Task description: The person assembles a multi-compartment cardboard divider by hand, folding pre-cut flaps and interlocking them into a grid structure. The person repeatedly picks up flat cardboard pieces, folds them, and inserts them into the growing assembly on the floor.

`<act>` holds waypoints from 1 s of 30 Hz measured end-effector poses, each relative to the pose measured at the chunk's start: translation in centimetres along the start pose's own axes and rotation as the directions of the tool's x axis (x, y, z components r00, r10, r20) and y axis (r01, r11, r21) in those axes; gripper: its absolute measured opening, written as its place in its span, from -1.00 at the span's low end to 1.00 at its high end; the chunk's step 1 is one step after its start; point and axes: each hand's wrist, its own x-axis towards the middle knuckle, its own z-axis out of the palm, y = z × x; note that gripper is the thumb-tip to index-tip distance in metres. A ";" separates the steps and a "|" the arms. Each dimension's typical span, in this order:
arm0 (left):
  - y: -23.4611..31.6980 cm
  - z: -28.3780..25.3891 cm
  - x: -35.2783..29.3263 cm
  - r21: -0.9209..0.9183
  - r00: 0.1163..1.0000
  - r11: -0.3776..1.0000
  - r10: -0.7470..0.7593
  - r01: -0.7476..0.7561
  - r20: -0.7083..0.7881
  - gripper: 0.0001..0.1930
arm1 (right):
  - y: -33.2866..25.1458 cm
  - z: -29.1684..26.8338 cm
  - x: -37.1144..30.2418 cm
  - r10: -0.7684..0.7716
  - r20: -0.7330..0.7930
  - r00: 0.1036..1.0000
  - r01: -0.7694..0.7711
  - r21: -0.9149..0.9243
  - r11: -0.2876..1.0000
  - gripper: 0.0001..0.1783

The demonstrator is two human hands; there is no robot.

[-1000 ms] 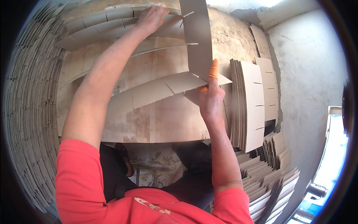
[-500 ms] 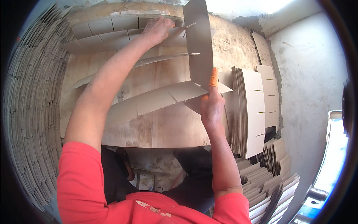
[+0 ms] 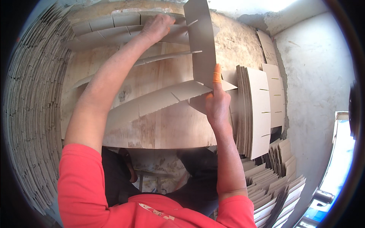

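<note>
Several slotted cardboard strips stand on edge on a wooden table. A crosswise cardboard strip rises at their right ends, with the ends of the long strips passing through its slots. My right hand is closed on this strip's near end, its index finger in an orange cover lying along the board. At the far side, my left hand has its fingers closed around the top of a long far strip. A near long strip leans toward me, its right end meeting the crosswise strip. My left fingertips are partly hidden.
Right of my right hand stands a stack of slotted cardboard strips, with flatter strips beside it against the wall. Tall cardboard piles line the left side. More cardboard pieces sit below the table's right edge.
The crosswise strip has shifted slightly left, and the far strip's end now sits closer in its slot. My left hand has moved a little left and away; my right hand stays nearly in place.
</note>
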 end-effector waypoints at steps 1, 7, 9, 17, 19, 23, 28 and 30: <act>-0.3 0.1 0.1 -0.010 0.998 0.999 -0.035 0.035 -0.044 -0.82 | -0.2 -0.1 0.0 -0.005 0.010 1.000 0.005 0.004 1.000 -0.05; -0.6 -0.2 0.5 -0.006 0.997 0.999 -0.054 0.054 -0.054 -0.86 | -0.3 -0.3 -0.1 0.100 0.097 0.990 -0.111 0.109 0.988 -0.07; -0.8 -0.2 0.3 -0.042 0.998 0.998 -0.042 0.039 -0.054 -0.84 | 0.0 0.1 -0.2 0.080 0.087 0.993 -0.093 0.155 0.983 -0.07; 0.9 -2.8 -2.0 -0.419 0.974 0.906 0.137 -0.051 0.178 -0.42 | -0.5 0.4 -0.1 0.042 0.047 0.998 -0.043 0.012 0.999 -0.03; 1.5 -3.2 -2.9 -0.246 0.960 0.957 0.205 -0.155 0.192 -0.37 | -0.7 0.2 -0.1 0.064 0.057 0.996 -0.064 -0.007 0.998 -0.03; 3.9 -3.8 -4.9 -0.081 0.956 0.965 0.260 -0.250 0.139 -0.34 | -0.3 0.3 0.0 0.020 0.043 0.999 -0.020 0.011 1.000 -0.02; 6.5 -2.8 -5.4 0.218 0.939 0.936 0.214 -0.276 0.267 -0.72 | -0.5 0.7 0.1 -0.010 -0.015 1.000 0.011 0.040 0.999 -0.05; 5.2 -1.3 -5.4 0.188 0.949 0.948 0.213 -0.258 0.231 -0.88 | -1.2 0.5 0.1 0.052 0.029 0.998 -0.052 0.011 0.999 -0.06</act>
